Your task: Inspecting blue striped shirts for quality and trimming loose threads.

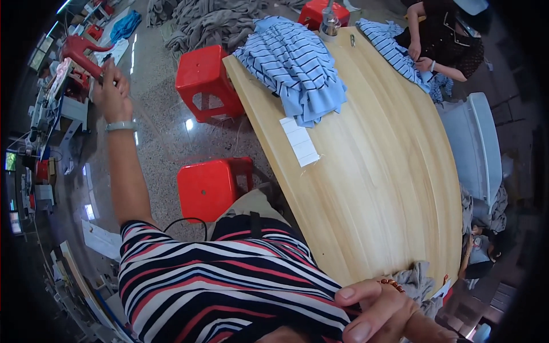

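Left arm out, right hand tucked in close

My left hand (112, 94) reaches far out to my left, arm straight, fingers curled; my right hand (382, 311) sits low by my waist, fingers bent, thumb forward.

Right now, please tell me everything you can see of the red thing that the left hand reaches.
The red thing looks like glossy plastic, with a curved handle-like arm. It stands at the far left on a cluttered workstation, above the speckled floor. The left hand, wearing a pale wristband, touches its lower end with raised fingers. What kind of tool it is cannot be told.
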A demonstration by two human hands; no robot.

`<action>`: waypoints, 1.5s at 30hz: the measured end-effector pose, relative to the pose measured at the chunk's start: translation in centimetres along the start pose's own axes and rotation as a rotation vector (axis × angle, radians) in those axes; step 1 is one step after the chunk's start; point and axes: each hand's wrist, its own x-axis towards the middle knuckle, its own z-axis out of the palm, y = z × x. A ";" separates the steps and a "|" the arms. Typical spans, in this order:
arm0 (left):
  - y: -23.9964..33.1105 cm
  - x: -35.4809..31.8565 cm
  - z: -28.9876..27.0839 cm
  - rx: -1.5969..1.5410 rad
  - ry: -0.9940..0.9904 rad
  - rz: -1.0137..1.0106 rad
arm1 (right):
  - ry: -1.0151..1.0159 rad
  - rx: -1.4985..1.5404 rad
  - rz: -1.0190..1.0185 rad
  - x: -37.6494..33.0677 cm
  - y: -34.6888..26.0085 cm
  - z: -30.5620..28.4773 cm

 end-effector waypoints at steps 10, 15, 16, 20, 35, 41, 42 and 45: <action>-3.1 3.7 -4.8 0.372 -0.006 0.086 | -0.269 -0.208 0.212 1.2 1.6 -3.3; -8.4 9.2 -5.7 0.565 -0.065 -0.007 | 0.045 -0.659 0.596 5.9 -0.1 -5.6; -9.8 10.4 -6.8 0.580 -0.088 -0.005 | 0.069 -0.934 0.728 6.1 0.1 -6.4; -16.4 16.1 -11.6 1.108 -0.018 0.022 | 0.123 -0.812 0.547 3.1 2.0 -9.2; -42.9 24.4 -14.0 1.226 -0.420 -0.154 | 0.298 -0.746 -0.246 4.3 23.3 -23.7; -47.8 20.6 -13.3 1.591 -0.544 0.013 | 0.415 -0.737 0.027 -6.1 25.7 -22.4; -47.3 20.5 -13.6 1.598 -0.553 0.024 | 0.403 -0.791 0.166 -7.9 26.1 -22.7; -47.3 17.4 -13.5 1.627 -0.580 0.114 | 0.415 -0.922 0.539 -13.0 27.9 -23.5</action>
